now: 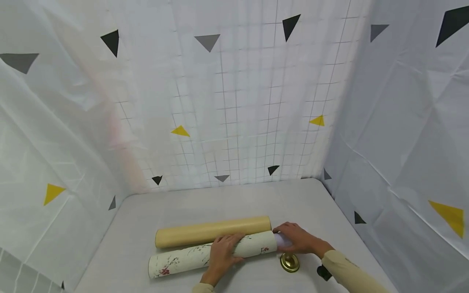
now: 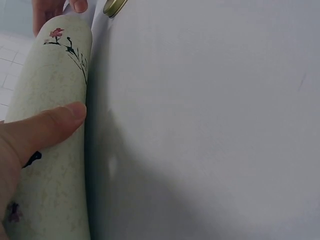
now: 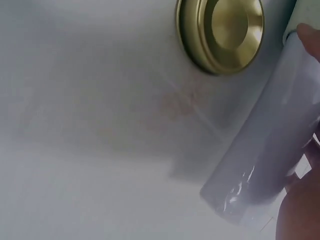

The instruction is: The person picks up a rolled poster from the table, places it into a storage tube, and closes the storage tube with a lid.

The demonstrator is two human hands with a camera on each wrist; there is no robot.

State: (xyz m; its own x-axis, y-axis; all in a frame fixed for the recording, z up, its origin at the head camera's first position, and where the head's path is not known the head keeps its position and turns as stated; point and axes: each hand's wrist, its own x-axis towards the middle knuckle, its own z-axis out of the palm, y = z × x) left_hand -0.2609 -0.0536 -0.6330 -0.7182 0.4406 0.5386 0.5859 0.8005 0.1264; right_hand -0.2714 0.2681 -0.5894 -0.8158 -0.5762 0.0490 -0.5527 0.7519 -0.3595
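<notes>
A long cream tube point(image 1: 183, 259) printed with dark branches and red flowers lies slantwise across the table. My left hand point(image 1: 222, 254) grips it near its middle from above, and in the left wrist view the thumb point(image 2: 55, 125) lies across it. From the tube's right end sticks a glossy pale-lilac roll point(image 3: 270, 150), its inner part hidden in the tube. My right hand point(image 1: 301, 240) holds this roll close to the tube's mouth, fingers on the far side. A round gold lid point(image 1: 290, 262) lies on the table just in front of the roll.
Behind the patterned tube lies a plain yellow tube point(image 1: 212, 232), almost parallel to it. A small dark object point(image 1: 324, 272) shows beside the right sleeve; its kind is unclear. White sheets with triangles point(image 1: 249, 122) surround the white table point(image 1: 227, 199) at the back and sides.
</notes>
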